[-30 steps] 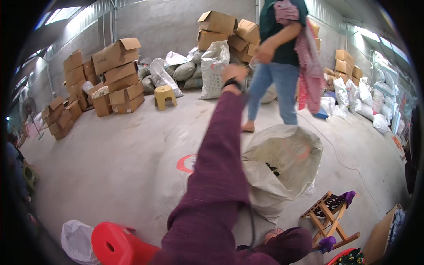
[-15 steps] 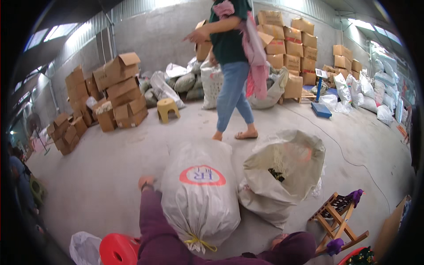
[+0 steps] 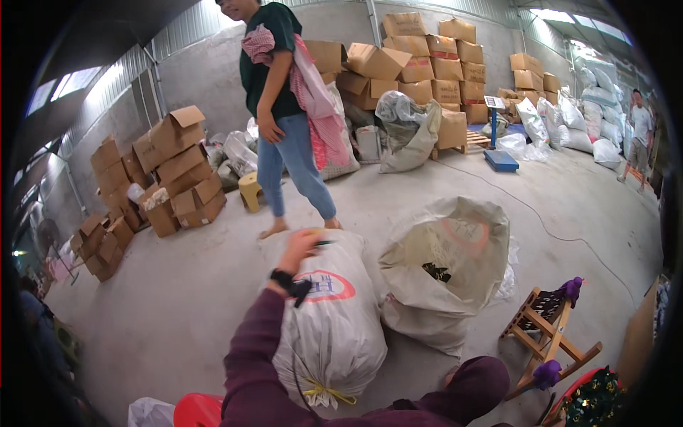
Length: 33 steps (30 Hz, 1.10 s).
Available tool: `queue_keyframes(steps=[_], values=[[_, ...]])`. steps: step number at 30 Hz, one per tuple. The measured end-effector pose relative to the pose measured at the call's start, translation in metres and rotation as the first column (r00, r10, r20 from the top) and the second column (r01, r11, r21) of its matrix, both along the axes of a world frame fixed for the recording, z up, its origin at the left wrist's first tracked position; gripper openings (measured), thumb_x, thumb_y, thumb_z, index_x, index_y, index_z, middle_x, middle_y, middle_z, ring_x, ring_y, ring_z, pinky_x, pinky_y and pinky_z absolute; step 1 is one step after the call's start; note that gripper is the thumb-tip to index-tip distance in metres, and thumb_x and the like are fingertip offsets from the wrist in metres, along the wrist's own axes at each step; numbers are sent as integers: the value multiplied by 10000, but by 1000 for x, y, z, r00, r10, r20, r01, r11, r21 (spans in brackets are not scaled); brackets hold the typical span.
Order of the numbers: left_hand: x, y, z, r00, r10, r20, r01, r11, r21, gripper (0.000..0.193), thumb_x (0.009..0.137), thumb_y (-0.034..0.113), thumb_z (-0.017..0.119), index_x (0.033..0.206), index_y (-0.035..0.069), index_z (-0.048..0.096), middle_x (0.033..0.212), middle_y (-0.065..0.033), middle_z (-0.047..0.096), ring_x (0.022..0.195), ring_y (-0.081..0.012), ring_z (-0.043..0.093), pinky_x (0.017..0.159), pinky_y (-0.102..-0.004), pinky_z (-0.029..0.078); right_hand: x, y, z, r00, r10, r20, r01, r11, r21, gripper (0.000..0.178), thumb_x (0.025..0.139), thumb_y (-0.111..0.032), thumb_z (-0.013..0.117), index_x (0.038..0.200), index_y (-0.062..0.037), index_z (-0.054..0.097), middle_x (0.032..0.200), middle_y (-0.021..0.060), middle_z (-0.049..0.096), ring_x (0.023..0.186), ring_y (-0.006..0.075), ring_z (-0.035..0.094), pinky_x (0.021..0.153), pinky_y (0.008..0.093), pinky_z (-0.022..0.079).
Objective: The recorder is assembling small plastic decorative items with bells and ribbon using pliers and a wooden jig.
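On the concrete floor, note the tied white sack, overlapped in view at its far end by the left hand. Observe half-curled fingers near a small dark object; cannot tell whether gripped.

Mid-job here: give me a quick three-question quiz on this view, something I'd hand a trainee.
1. True or false: a yellow tie gathers the near end of the bulging white sack.
2. Which stands immediately right of that sack? A) a yellow stool; B) an open sack; C) a blue platform scale.
3. Fill in: the person's left hand has a ____ band at its wrist.

Key: 1. True; 2. B; 3. black.
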State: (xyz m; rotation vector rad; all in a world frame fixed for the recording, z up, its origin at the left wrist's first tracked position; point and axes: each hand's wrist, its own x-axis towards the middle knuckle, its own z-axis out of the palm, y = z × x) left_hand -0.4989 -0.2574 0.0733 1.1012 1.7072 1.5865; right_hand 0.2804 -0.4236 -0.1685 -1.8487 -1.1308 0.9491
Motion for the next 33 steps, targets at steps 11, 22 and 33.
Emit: queue_keyframes(steps=[11,22,33], values=[[512,15,-93,-214,-950,-229,971,-233,59,335,606,241,800,811,3,685,1245,-183,538,1086,-309,555,907,-360,456,-40,11,95,974,-192,-122,227,845,484,374,802,25,640,1164,32,549,1087,136,606,860,208,609,702,322,517],[568,20,-118,-600,-762,243,799,-589,124,244,728,109,755,924,-12,674,1161,-69,556,1039,-192,541,887,-342,439,-93,55,152,790,-271,-551,547,718,431,343,880,2,549,1221,-25,522,984,7,575,868,100,551,734,261,469],[578,19,-112,-426,-768,478,905,-367,217,307,719,130,757,986,-4,687,1177,-42,462,1058,-168,528,924,-296,435,-74,92,148,851,-172,-496,469,674,571,342,992,-260,533,1213,0,561,887,-16,601,764,26,528,656,193,439]])
